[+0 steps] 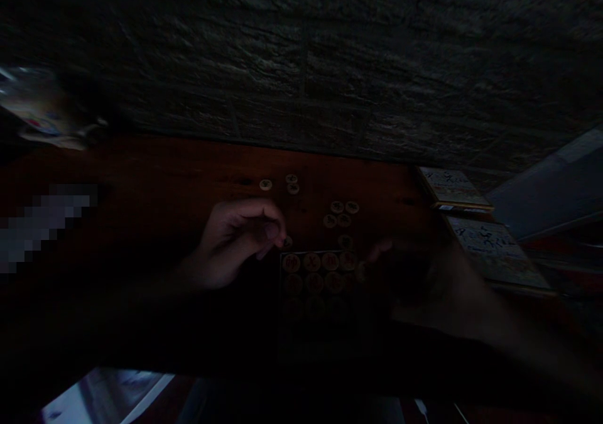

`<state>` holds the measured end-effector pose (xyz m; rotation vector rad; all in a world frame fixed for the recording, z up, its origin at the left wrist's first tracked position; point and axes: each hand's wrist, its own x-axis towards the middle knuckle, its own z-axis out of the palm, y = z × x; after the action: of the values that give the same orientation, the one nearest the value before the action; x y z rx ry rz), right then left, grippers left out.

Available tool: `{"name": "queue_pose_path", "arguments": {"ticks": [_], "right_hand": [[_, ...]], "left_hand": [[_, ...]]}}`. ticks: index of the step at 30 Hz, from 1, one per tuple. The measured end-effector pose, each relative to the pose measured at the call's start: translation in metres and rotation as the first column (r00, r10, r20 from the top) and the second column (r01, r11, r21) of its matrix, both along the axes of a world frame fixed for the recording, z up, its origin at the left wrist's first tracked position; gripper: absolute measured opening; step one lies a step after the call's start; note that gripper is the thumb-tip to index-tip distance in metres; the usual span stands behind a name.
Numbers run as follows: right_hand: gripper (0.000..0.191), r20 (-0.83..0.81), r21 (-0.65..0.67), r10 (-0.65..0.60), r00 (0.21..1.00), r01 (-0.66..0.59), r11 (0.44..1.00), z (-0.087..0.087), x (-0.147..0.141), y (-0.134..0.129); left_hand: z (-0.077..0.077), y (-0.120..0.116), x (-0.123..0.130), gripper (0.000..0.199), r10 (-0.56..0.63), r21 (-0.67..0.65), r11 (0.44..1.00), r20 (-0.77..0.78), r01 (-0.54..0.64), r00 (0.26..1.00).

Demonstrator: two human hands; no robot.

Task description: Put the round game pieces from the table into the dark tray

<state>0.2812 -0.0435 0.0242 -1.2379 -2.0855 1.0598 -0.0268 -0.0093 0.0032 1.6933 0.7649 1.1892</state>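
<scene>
My left hand (245,239) is curled, thumb and fingertips pressed together, over the table left of an open box (281,279). Whatever the pinch may hold is hidden; a round Chinese chess piece (287,242) lies beside those fingertips. The box carries rows of such pieces, among them a red-marked piece (311,262); its lower part is lost in shadow. At the box's right edge is my right hand (419,276), dark and smeared, its fingers reaching left. Whether it grips a piece does not show. Another piece (345,242) lies just behind the box.
Loose chess pieces lie beyond the box, including one piece (266,185) and a group with another piece (336,206). Two flat printed boxes (455,186) lie at the right. A stone-textured wall (301,66) backs the wooden table (188,166). A blurred container (42,110) stands far left.
</scene>
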Motion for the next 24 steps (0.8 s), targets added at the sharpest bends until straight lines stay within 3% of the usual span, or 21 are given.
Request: {"name": "queue_pose_path", "arguments": {"ticks": [5,12,24], "right_hand": [[0.022,0.164,0.147,0.068,0.984,-0.093,0.985,-0.0104,-0.0015,-0.002],[0.023,0.275,0.261,0.066,0.959,-0.141,0.955,-0.0078,-0.0047,-0.0035],[0.028,0.255,0.352,0.058,0.965,-0.149,0.924,-0.0065,-0.0035,-0.0027]], "left_hand": [[0.0005,-0.0017,-0.0012,0.019,0.003,-0.007,1.0,-0.017,-0.003,1.0],[0.0006,-0.0023,-0.0004,0.019,0.002,-0.032,0.999,-0.018,-0.003,1.0],[0.0013,-0.0012,-0.0002,0.017,0.014,-0.021,1.0,-0.025,-0.015,1.0]]}}
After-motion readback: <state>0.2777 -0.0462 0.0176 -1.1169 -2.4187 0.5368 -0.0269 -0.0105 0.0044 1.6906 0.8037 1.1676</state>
